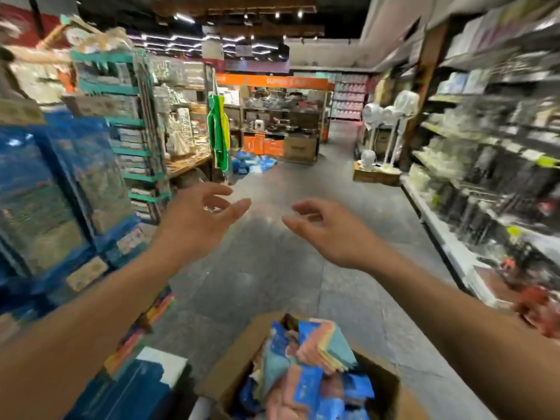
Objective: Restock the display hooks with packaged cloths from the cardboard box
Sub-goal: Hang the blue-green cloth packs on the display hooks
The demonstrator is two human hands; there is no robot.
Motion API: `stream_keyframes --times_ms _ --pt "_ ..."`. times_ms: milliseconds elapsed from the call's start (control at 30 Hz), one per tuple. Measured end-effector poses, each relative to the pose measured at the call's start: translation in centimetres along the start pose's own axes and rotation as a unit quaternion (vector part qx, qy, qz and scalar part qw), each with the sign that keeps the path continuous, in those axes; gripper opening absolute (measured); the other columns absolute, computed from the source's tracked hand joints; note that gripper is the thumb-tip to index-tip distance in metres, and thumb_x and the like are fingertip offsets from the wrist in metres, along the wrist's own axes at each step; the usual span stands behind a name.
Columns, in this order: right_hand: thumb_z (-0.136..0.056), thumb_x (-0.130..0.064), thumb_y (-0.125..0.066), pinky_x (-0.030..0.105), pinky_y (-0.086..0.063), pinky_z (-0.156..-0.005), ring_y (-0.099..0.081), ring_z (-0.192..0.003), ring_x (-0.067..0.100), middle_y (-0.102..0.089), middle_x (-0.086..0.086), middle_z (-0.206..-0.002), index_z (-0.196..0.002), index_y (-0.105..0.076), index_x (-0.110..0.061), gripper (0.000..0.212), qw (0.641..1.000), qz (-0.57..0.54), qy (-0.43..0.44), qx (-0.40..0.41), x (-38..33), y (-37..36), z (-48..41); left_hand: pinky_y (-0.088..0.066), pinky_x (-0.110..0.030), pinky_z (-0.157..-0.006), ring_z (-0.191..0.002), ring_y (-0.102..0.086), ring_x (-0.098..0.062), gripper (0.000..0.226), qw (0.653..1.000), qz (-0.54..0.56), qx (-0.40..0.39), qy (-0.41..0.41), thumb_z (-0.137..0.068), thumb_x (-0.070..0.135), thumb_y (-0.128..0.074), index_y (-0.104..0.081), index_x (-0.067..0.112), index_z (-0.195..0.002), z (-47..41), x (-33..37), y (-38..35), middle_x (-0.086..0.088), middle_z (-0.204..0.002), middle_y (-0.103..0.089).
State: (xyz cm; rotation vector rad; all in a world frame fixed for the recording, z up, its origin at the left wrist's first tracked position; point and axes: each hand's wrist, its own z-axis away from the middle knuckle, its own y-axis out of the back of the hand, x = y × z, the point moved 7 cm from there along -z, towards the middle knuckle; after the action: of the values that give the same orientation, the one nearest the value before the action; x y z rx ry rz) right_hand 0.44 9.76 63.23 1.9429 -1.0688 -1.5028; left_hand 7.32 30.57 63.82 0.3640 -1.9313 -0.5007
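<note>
Your left hand (198,228) and right hand (330,234) are both empty, fingers loosely spread, held apart above the grey tiled floor (272,277) of a shop aisle. Low in view beneath them is the open brown cardboard box (236,359), heaped with blue-labelled packaged cloths (321,356) in pink, yellow and teal. Blue packs fill the display rack (54,189) on your left. Blurred stocked metal shelves (491,153) line your right.

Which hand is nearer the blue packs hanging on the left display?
Left. The left hand is open just right of the blue packs; the right hand is farther right, over the aisle floor.
</note>
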Motion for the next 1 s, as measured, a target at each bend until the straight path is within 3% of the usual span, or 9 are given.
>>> stream_keyframes --times_ms 167,267,400,600,667,800,1000 --pt "-0.092 -0.059 -0.055 0.033 -0.049 -0.098 -0.059 -0.116 0.012 -0.062 -0.002 -0.133 -0.133 -0.058 -0.019 0.058 0.998 0.022 -0.053 -0.017 8.7 0.8 2.3 -0.060 -0.042 -0.079 -0.090 -0.067 -0.009 0.051 0.997 -0.024 -0.077 0.019 -0.082 0.055 -0.070 -0.066 0.023 -0.122 0.6 -2.1 -8.6 0.014 -0.097 -0.069" --pt "-0.090 -0.063 -0.053 0.030 -0.049 -0.092 -0.060 -0.112 0.011 -0.063 -0.006 -0.130 -0.132 -0.058 -0.022 0.059 0.995 0.024 -0.095 -0.020 14.0 -0.3 3.2 -0.052 -0.024 -0.073 -0.087 -0.062 -0.002 0.050 0.992 -0.062 -0.111 0.014 -0.084 0.059 -0.067 -0.063 0.027 -0.123 0.5 -4.7 -13.4 0.013 -0.103 -0.067" --pt "-0.090 -0.062 -0.054 0.031 -0.050 -0.092 -0.061 -0.111 0.012 -0.064 -0.005 -0.129 -0.133 -0.058 -0.021 0.059 0.988 0.011 -0.152 -0.031 20.3 -3.4 3.8 -0.049 -0.025 -0.073 -0.085 -0.059 0.006 0.054 0.985 -0.062 -0.156 0.036 -0.081 0.062 -0.065 -0.064 0.027 -0.122 0.1 -9.2 -19.6 0.013 -0.103 -0.067" --pt "-0.091 -0.059 -0.056 0.032 -0.049 -0.094 -0.061 -0.111 0.010 -0.064 -0.007 -0.127 -0.130 -0.059 -0.024 0.053 0.973 -0.008 -0.226 -0.042 27.9 -9.6 3.9 -0.042 -0.011 -0.067 -0.083 -0.061 0.004 0.043 0.974 -0.066 -0.209 0.052 -0.083 0.055 -0.071 -0.064 0.027 -0.116 -0.9 -16.5 -27.8 0.013 -0.097 -0.067" --pt "-0.090 -0.059 -0.057 0.034 -0.050 -0.096 -0.062 -0.110 0.009 -0.065 -0.008 -0.124 -0.129 -0.061 -0.024 0.053 0.969 -0.019 -0.241 -0.041 29.9 -12.1 3.7 -0.050 -0.017 -0.075 -0.088 -0.066 -0.004 0.047 0.972 -0.058 -0.222 0.055 -0.079 0.058 -0.071 -0.065 0.027 -0.114 -1.3 -19.2 -30.1 0.011 -0.096 -0.069" --pt "-0.090 -0.055 -0.059 0.037 -0.051 -0.096 -0.064 -0.106 0.010 -0.068 -0.006 -0.118 -0.124 -0.064 -0.020 0.049 0.961 -0.049 -0.269 -0.043 33.6 -17.7 3.3 -0.056 -0.034 -0.086 -0.089 -0.068 -0.005 0.049 0.965 -0.061 -0.245 0.077 -0.080 0.057 -0.073 -0.067 0.026 -0.117 -1.8 -25.2 -33.8 0.013 -0.095 -0.070" --pt "-0.092 -0.047 -0.063 0.038 -0.050 -0.097 -0.064 -0.103 0.010 -0.069 -0.006 -0.109 -0.107 -0.064 -0.028 0.024 0.946 -0.079 -0.308 -0.066 39.0 -27.2 3.4 -0.054 -0.032 -0.085 -0.088 -0.068 -0.010 0.049 0.954 -0.073 -0.262 0.126 -0.080 0.053 -0.074 -0.064 0.024 -0.119 -1.2 -34.7 -38.2 0.008 -0.103 -0.071"
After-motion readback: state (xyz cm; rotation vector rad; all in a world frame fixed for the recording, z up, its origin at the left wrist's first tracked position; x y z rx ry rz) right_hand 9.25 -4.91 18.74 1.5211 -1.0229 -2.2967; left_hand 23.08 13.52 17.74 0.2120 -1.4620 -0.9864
